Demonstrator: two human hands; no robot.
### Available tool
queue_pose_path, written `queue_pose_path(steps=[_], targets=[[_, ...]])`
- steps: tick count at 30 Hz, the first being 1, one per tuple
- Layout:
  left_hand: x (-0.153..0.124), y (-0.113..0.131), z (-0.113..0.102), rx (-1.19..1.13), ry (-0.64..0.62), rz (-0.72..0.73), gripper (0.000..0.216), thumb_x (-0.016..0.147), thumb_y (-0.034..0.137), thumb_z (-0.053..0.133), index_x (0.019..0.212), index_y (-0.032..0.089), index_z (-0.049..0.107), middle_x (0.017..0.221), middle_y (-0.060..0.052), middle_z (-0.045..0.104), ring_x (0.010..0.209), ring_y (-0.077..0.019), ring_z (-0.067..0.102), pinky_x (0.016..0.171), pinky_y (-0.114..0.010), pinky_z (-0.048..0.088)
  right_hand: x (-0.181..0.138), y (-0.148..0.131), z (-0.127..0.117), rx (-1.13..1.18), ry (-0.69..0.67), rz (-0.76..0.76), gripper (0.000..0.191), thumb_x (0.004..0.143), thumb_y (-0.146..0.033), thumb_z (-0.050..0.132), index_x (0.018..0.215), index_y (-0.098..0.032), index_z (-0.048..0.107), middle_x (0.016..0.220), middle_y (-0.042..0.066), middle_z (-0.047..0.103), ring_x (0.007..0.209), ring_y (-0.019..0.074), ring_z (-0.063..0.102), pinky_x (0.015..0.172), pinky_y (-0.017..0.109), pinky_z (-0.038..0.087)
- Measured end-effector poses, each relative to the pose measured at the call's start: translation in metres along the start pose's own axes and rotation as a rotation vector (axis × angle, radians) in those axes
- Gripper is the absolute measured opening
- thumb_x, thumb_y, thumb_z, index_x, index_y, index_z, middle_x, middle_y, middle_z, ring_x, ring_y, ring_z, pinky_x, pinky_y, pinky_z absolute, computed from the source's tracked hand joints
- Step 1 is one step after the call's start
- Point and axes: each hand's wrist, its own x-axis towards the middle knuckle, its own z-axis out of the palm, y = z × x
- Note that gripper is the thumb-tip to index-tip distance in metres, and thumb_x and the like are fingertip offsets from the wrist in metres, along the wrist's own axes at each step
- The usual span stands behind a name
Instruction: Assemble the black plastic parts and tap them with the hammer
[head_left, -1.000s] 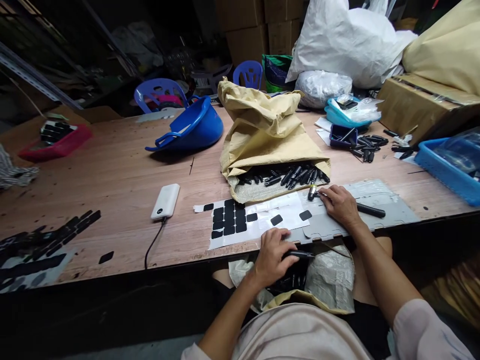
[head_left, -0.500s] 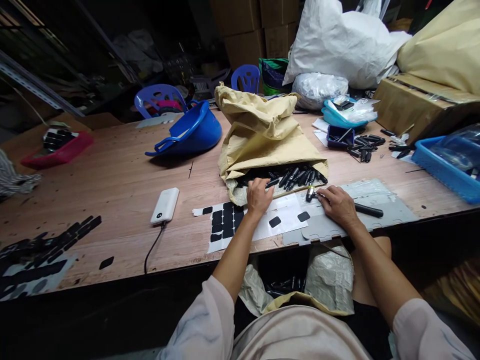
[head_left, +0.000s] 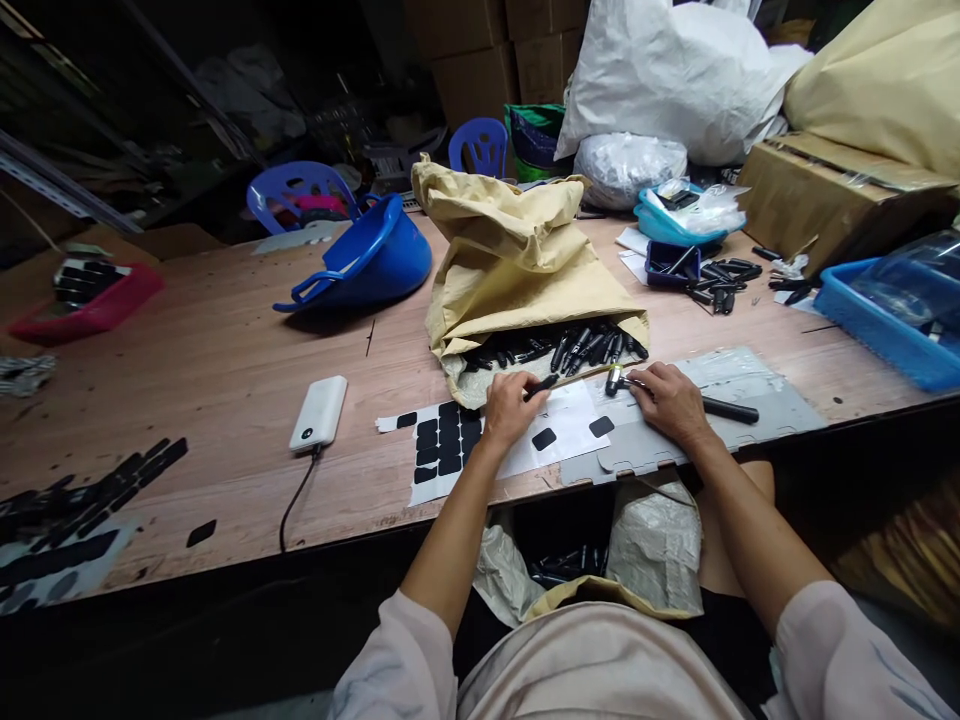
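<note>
My left hand (head_left: 508,408) is closed on a slim black piece (head_left: 541,386), pinched between thumb and fingers just in front of the sack mouth. My right hand (head_left: 670,402) grips a small hammer (head_left: 731,410) lying low over a grey board (head_left: 787,400). Its metal head with a yellow band (head_left: 613,380) points left; the black handle sticks out to the right of the hand. A beige sack (head_left: 525,290) lies with its mouth toward me, and many black pieces (head_left: 581,348) spill inside its edge. Below my hands is a white sheet (head_left: 574,415) bearing black rounded stickers (head_left: 448,445).
A white power bank (head_left: 319,412) with a cable and a tilted blue basin (head_left: 375,260) stand to the left. Blue baskets (head_left: 892,330), a carton (head_left: 832,200) and more black pieces (head_left: 724,275) are at right. An open sack (head_left: 652,555) of black pieces is at my lap.
My left hand has drawn back slightly from the sack mouth with a black piece in its fingers. My right hand stays on the hammer. The view has shifted a little.
</note>
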Motion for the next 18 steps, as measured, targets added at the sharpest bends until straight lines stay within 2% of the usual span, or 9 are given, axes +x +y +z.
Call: queue_pose_path(steps=[4,9,14,18], targets=[[-0.027,0.005,0.012,-0.126,-0.110,0.088,0.011,0.084,0.025,0.083,0.093,0.026,0.076,0.098,-0.002,0.076,0.104,-0.0257,0.060,0.096,-0.040,0.046,0.001,0.004,0.002,0.015,-0.008,-0.011,0.025,0.099,-0.031,0.058,0.113,-0.024,0.078,0.097,0.008,0.070,0.092,0.0241,0.058,0.082,0.036,0.046],[-0.033,0.005,0.026,-0.184,-0.134,0.068,0.013,0.081,0.024,0.086,0.093,0.026,0.079,0.096,-0.002,0.074,0.103,-0.0253,0.060,0.098,-0.040,0.046,0.003,0.003,-0.003,0.044,-0.019,-0.019,0.026,0.101,-0.032,0.056,0.113,-0.025,0.078,0.095,0.008,0.070,0.092,0.0245,0.060,0.082,0.037,0.048],[-0.031,0.004,0.026,-0.201,-0.125,0.054,0.013,0.080,0.023,0.088,0.091,0.025,0.081,0.093,-0.003,0.074,0.103,-0.0250,0.060,0.098,-0.040,0.047,0.001,-0.036,-0.019,0.197,0.073,0.037,0.031,0.104,-0.032,0.052,0.125,-0.029,0.075,0.105,0.008,0.073,0.100,0.0252,0.066,0.090,0.039,0.054],[-0.032,0.003,0.027,-0.209,-0.114,0.062,0.014,0.080,0.025,0.087,0.093,0.026,0.083,0.091,-0.003,0.074,0.102,-0.0251,0.060,0.097,-0.040,0.048,-0.006,-0.077,-0.028,0.380,0.014,-0.028,0.033,0.106,-0.032,0.050,0.129,-0.029,0.073,0.097,0.006,0.072,0.089,0.0210,0.068,0.083,0.034,0.057]])
